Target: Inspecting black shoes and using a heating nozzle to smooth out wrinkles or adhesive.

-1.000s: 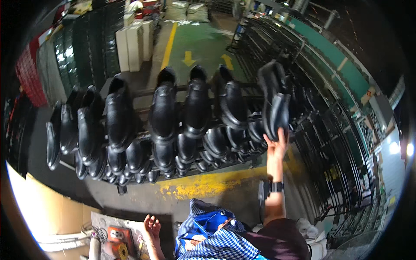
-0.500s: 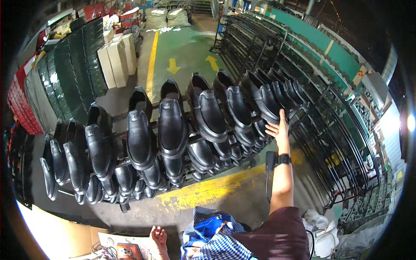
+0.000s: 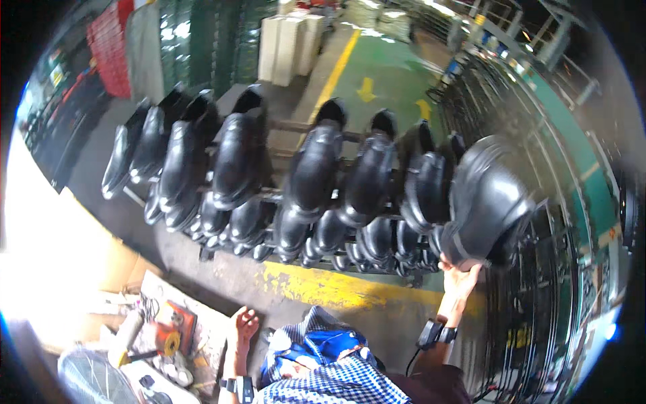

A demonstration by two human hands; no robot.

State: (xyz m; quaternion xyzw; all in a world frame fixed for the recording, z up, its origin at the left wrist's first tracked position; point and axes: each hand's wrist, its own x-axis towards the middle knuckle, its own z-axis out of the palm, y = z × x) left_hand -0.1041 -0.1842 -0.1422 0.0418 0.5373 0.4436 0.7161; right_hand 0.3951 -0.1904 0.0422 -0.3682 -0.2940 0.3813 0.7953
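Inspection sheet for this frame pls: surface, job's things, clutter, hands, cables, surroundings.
Surface: grey concrete floor with a worn yellow line in front of the rack.
Job's things: black shoe lifted at the right end of a rack filled with rows of black shoes.
Clutter: orange tool and small items on cardboard at lower left.
Hands: right hand grips the lifted shoe from below; left hand hangs open, empty.
Cables: thin lead running from the right wristband.
Surroundings: empty dark wire racks on the right, green crate stacks and white boxes behind.
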